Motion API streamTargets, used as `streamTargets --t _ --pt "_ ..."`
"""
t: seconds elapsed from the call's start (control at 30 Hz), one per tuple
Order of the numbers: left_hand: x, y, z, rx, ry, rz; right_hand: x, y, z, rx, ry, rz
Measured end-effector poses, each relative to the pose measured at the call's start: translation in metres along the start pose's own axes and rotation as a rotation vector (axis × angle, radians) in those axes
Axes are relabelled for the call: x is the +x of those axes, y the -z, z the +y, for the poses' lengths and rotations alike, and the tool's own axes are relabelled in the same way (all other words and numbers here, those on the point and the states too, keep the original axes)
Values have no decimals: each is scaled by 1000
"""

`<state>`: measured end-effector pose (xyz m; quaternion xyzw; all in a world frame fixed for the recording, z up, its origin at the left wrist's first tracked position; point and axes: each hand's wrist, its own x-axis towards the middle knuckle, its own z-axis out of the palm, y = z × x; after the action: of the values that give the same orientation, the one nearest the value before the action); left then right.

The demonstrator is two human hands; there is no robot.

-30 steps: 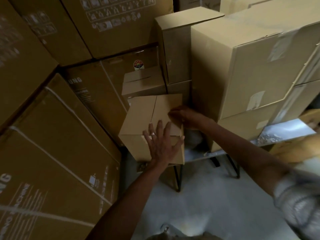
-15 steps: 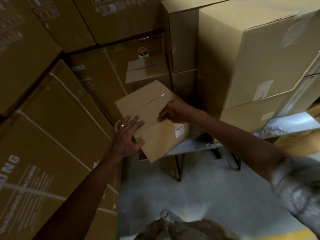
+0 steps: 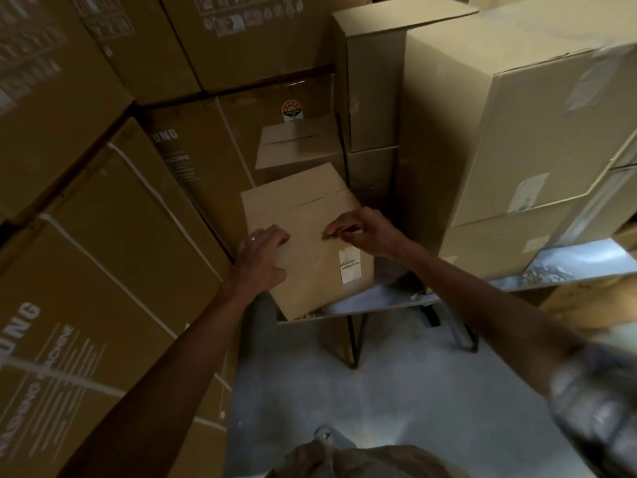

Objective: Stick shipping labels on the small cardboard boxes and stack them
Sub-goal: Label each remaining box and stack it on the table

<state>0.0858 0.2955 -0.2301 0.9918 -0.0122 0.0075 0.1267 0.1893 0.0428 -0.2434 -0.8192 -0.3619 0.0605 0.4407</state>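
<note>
A small cardboard box (image 3: 303, 215) sits tilted at the left end of a metal table (image 3: 379, 301). A white shipping label (image 3: 350, 265) is stuck on its near side face. My left hand (image 3: 262, 257) grips the box's left edge, fingers curled onto the top. My right hand (image 3: 358, 227) holds the top near the right edge with bent fingertips. Another small box (image 3: 296, 146) stands behind it, closed.
Large printed cartons (image 3: 103, 201) wall off the left and back. Tall pale boxes (image 3: 499, 132) are stacked on the table to the right. Grey floor (image 3: 396, 391) lies below, with the table's dark legs (image 3: 355, 339) in front of me.
The box has been turned and set lower on the table's left end, its labelled side now facing me. Both hands shifted with it and stayed on the box.
</note>
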Motion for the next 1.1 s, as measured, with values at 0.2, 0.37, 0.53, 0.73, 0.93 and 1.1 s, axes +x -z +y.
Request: streamTargets --t 0.2,0.37,0.53,0.73,0.93,1.1 --pt "30 -16 48 -43 -215 -141 -42 -16 6 302 -282 642" --pt "39 -36 68 -76 -261 -31 -81 -94 23 398 -570 530" --pt "34 -51 65 -67 -257 88 -76 -137 21 281 -492 519" --pt "34 -54 68 -83 -218 109 -65 -164 24 290 -487 613" --pt "35 -55 72 -112 -197 134 -56 -172 21 325 -502 637" --pt "35 -58 76 -130 -172 183 -56 -175 20 313 -501 690"
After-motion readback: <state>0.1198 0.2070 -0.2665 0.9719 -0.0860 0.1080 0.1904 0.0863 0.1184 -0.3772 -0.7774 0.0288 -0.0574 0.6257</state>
